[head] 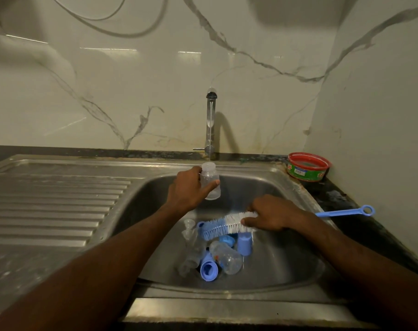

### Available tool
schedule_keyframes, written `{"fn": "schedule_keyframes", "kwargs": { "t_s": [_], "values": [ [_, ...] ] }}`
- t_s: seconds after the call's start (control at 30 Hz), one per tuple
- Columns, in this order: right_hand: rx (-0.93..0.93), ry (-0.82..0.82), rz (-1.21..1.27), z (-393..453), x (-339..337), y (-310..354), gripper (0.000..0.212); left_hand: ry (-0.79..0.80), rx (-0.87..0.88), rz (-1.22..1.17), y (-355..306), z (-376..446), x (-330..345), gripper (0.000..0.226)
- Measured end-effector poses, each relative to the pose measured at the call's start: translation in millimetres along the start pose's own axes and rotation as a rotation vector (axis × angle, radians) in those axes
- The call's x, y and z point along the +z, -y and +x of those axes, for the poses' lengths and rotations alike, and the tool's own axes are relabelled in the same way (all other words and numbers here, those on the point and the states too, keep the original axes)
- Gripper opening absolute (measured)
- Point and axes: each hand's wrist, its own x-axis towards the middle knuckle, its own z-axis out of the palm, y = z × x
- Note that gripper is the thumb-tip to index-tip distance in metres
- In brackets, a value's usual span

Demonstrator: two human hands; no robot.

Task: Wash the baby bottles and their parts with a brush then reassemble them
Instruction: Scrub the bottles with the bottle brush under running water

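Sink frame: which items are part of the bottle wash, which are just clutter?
In the job:
- clear bottle, held upright under the tap stream by the left hand
- blue-and-white bottle brush, held by the right hand
- second bottle, blue caps and clear teat lying in the sink basin
- tap, running

Lying about:
- red-rimmed green tub on the counter
- drainboard

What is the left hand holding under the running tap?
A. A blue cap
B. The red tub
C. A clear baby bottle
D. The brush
C: the left hand grips the clear baby bottle, mouth up, beneath the tap; the right hand holds the brush.
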Motion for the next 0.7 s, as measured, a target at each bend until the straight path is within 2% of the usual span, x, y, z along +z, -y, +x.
{"fn": "schedule_keyframes", "kwargs": {
  "t_s": [0.2,0.33,0.47,0.57,0.7],
  "values": [
    [0.0,0.011,0.01,2,0,-1,0.044,-0.173,0.067,-0.008,-10,5,-10,0.067],
    [0.001,0.027,-0.003,1,1,0,0.047,0.019,-0.014,0.175,-1,-8,-1,0.056],
    [0.0,0.029,0.015,2,2,-2,0.046,-0.113,-0.059,0.072,-2,-4,-3,0.061],
    [-0.017,0.043,-0.006,0,1,-2,0.048,0.027,-0.064,0.204,0,-8,-1,0.058],
    [-0.031,0.053,-0.005,-2,-2,-1,0.047,-0.118,-0.074,0.12,-1,-4,-5,0.063]
  ]
}}
